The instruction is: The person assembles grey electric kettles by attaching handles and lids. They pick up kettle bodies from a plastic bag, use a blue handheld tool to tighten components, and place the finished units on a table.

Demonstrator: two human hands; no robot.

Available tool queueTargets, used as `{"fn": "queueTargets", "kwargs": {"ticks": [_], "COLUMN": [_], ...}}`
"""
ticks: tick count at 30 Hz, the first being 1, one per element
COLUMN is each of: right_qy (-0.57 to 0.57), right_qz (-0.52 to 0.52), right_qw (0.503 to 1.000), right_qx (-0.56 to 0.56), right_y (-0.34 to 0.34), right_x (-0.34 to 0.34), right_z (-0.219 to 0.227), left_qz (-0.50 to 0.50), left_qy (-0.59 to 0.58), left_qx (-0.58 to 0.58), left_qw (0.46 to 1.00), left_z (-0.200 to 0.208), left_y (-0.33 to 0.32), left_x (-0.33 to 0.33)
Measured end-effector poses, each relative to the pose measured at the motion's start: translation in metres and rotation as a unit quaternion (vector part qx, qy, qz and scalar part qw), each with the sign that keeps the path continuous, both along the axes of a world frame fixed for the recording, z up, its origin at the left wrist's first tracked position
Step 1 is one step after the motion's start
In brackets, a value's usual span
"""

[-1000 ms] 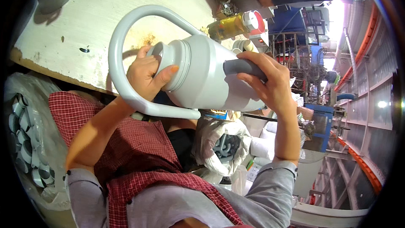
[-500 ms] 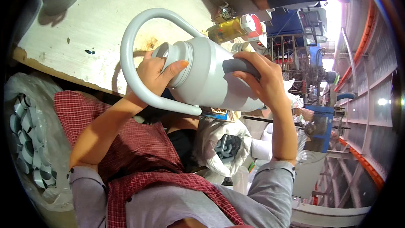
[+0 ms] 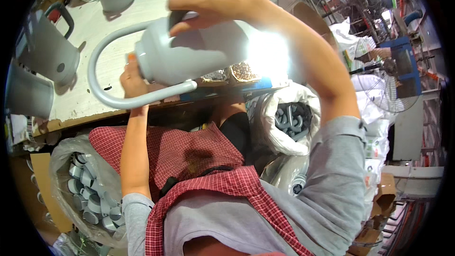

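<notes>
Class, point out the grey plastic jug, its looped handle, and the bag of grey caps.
grey plastic jug (image 3: 189, 59), head view, body side.
looped grey handle (image 3: 97, 87), head view, outer bend.
clear bag of grey caps (image 3: 87, 194), head view, caps inside.

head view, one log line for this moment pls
left hand at the neck end of grey plastic jug | right hand gripping jug body from above | jug held sideways above workbench | loop handle toward left
</notes>
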State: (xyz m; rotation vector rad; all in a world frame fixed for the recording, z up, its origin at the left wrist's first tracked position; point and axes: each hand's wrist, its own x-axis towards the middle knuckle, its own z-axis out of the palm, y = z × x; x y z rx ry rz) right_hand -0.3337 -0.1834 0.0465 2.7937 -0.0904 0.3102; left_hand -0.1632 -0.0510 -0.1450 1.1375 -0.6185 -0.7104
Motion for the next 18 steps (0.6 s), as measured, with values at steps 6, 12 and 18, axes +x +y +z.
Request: {"fn": "queueTargets", "kwargs": {"ticks": [6,12,18], "right_qy": [-0.435,-0.253,-0.210], "right_qz": [-0.038,-0.429,-0.447], "right_qw": [0.893,0.837,0.863], "right_qx": [0.108,0.226,0.107], "right_y": [0.054,0.075,0.062], "right_x": [-0.085,-0.198,-0.177], "right_z": [-0.029,-0.215,-0.199], "left_qz": [0.049,0.291,0.329], "left_qy": [-0.094,0.004,-0.009], "left_qx": [-0.047,0.060,0.106], "left_qw": [0.993,0.955,0.938], "left_z": [-0.012,0.054,0.038], "left_y": [0.127,0.191,0.192], "left_x": [0.124,0.119,0.104]}}
